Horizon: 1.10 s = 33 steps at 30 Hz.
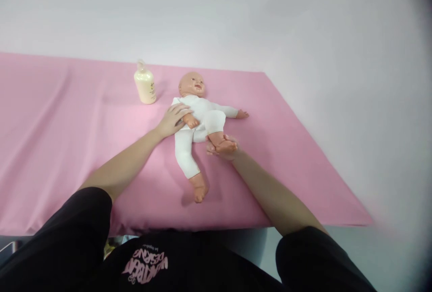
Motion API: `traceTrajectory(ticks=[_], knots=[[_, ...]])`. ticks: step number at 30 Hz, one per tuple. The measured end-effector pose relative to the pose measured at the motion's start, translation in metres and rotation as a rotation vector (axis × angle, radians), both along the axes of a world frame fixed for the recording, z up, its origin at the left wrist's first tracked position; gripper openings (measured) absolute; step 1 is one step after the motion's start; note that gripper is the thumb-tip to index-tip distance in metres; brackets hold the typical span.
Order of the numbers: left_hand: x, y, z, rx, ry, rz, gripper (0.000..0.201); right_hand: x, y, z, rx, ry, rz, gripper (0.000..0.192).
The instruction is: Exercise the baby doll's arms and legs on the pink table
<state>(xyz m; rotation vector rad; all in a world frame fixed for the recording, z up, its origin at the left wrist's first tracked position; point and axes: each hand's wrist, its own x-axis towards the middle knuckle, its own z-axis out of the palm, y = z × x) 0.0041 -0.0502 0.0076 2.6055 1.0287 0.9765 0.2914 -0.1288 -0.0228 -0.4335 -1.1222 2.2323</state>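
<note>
One doll in white clothes. One cream bottle. One pink sheet covering the table. Two bare hands belonging to one person: a left hand and a right hand. Two black sleeves.

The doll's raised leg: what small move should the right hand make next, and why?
Probably lower it gently. The right hand cups the foot of the bent leg, while the left hand steadies the doll at its arm; the other leg already lies straight on the pink cloth.
</note>
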Motion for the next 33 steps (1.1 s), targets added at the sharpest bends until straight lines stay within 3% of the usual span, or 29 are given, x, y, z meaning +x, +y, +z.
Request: traceTrajectory(ticks=[9, 19, 33], knots=[[-0.0021, 0.0036, -0.0027, 0.01, 0.011, 0.005, 0.048, 0.0022, 0.0077, -0.0046, -0.023, 0.123, 0.057, 0.05], [-0.0012, 0.0013, -0.0005, -0.025, -0.004, 0.034, 0.05, 0.0006, 0.0069, -0.0012, -0.06, 0.034, -0.007, 0.047], [-0.0019, -0.0005, 0.0036, -0.009, -0.007, 0.027, 0.049, -0.0015, 0.0073, 0.0022, -0.018, 0.097, 0.052, 0.048]])
